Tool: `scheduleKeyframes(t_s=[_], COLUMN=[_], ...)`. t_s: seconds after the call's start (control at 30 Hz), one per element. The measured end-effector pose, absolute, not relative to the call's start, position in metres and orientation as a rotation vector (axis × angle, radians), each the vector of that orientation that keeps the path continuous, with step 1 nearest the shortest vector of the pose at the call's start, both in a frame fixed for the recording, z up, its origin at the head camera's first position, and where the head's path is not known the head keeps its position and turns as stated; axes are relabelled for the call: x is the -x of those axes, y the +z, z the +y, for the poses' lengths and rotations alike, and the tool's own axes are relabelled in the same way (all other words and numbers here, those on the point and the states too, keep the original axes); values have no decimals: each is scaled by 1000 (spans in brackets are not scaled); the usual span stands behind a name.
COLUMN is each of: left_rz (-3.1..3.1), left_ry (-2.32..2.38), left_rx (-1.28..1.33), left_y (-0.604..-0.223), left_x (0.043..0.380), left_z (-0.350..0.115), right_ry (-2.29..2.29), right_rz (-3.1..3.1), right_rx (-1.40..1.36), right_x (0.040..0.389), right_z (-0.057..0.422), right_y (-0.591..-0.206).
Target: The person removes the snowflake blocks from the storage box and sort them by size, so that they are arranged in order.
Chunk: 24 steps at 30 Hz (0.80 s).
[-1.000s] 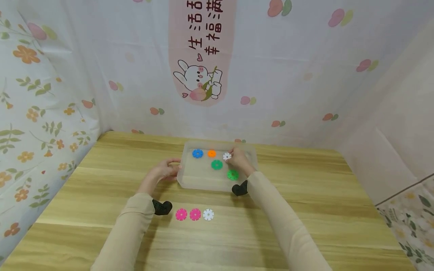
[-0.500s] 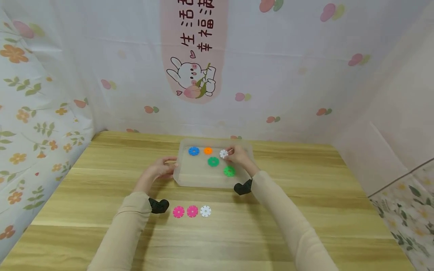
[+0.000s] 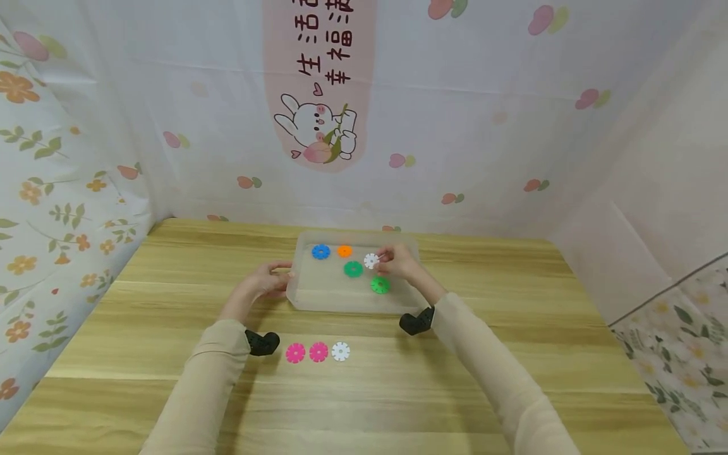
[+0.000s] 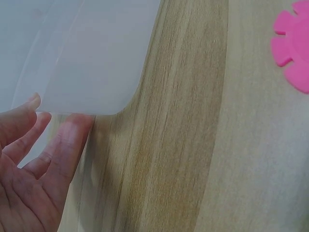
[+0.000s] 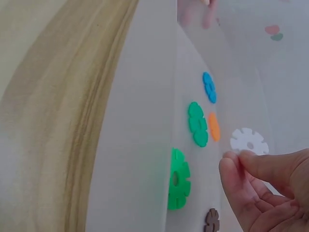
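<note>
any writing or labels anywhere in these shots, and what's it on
"生活" on the pink banner printed on the back wall cloth, left column; a third character above it is cut off by the frame edge.
"幸福满" on the same banner, right column; its top character is partly cut off, so that reading is less sure.
No text shows on the tray, the discs or the table.
</note>
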<state>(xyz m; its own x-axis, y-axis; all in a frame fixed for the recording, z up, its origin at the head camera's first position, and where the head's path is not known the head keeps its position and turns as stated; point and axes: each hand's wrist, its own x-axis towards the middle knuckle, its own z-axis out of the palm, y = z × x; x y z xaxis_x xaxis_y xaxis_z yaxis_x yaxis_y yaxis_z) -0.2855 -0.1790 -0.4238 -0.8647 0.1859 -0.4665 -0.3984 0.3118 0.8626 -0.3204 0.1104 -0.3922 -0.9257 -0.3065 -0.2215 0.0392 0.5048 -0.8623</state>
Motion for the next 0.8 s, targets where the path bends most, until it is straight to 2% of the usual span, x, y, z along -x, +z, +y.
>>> scheduleKeyframes(t_s=[0.33, 0.8], left_rz=[2086, 2069], left_ry=[1596, 1593], left_rx=[188, 176], left_y=[-422, -419], left_x=[283, 283], left_z=[-180, -179], right_ry=[-1323, -1203], right_rz=[2342, 2270], right_rx=[349, 493], right_x=[312, 275], right_z=[124, 124], right_y=[-401, -392])
